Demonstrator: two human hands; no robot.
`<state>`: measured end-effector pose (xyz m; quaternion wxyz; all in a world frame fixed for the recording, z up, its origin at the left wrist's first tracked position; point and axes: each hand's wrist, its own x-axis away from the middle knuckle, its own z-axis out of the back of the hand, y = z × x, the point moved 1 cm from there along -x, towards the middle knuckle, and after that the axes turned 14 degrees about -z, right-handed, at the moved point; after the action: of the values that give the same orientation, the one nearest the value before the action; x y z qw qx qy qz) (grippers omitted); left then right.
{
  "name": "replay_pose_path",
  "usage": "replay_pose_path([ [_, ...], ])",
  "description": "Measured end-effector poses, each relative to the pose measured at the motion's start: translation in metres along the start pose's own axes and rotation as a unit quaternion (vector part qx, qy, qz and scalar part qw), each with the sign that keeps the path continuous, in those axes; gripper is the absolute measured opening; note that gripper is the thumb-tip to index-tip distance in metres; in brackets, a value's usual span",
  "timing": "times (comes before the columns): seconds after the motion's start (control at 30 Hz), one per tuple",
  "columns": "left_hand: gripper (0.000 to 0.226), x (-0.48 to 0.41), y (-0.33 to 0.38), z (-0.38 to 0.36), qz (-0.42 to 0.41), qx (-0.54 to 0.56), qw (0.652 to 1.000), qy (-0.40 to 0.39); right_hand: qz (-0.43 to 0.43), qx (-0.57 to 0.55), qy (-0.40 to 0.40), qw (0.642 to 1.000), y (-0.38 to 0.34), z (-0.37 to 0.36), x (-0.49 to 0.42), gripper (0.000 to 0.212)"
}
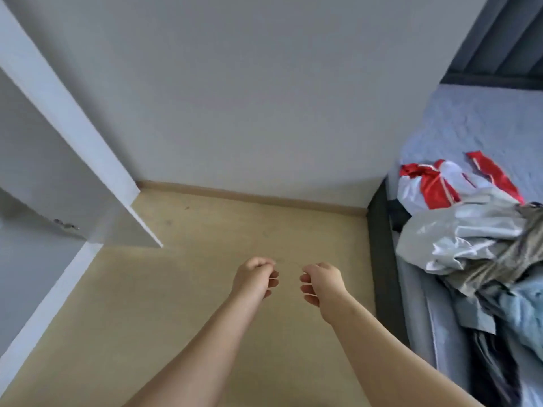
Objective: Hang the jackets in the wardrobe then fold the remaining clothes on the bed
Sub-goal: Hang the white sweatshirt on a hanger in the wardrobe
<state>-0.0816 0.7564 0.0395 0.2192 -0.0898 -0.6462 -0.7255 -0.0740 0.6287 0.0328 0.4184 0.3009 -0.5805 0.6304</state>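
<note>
Left hand (255, 277) and right hand (321, 284) are held loosely curled, nothing gripped; clothes (467, 242) are heaped on bed (476, 124) — 3 o'clock.

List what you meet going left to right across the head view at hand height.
wardrobe door → left hand → right hand → bed frame → pile of clothes
</note>
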Motion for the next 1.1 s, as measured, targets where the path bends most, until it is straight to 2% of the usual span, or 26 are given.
replay_pose_path([
  [0.23, 0.021, 0.015, 0.003, -0.232, -0.010, -0.070, 0.989, -0.133, -0.028, -0.141, 0.086, 0.986, 0.034, 0.222, -0.070, 0.019],
  [0.5, 0.020, 0.006, -0.013, -0.474, 0.032, -0.111, 0.970, -0.215, -0.079, -0.185, 0.159, 0.966, 0.060, 0.431, -0.154, 0.019],
  [0.67, 0.019, -0.025, -0.031, -0.537, 0.029, -0.158, 0.968, -0.193, -0.099, -0.206, 0.155, 0.961, 0.057, 0.487, -0.179, 0.017],
  [0.77, 0.013, -0.049, -0.041, -0.561, -0.020, -0.218, 0.954, -0.203, -0.108, -0.219, 0.149, 0.958, 0.052, 0.497, -0.193, 0.015],
  [0.83, 0.035, -0.073, -0.053, -0.572, -0.077, -0.268, 0.932, -0.233, -0.112, -0.222, 0.146, 0.958, 0.046, 0.498, -0.202, 0.014],
  [0.93, 0.070, -0.108, -0.059, -0.587, -0.149, -0.391, 0.872, -0.255, -0.110, -0.248, 0.141, 0.952, 0.037, 0.497, -0.219, 0.013],
  [1.03, 0.088, -0.139, -0.063, -0.602, -0.149, -0.495, 0.821, -0.242, -0.119, -0.260, 0.143, 0.947, 0.030, 0.491, -0.241, 0.011],
  [1.1, 0.091, -0.160, -0.069, -0.612, -0.128, -0.510, 0.817, -0.238, -0.127, -0.266, 0.145, 0.945, 0.025, 0.486, -0.258, 0.010],
])
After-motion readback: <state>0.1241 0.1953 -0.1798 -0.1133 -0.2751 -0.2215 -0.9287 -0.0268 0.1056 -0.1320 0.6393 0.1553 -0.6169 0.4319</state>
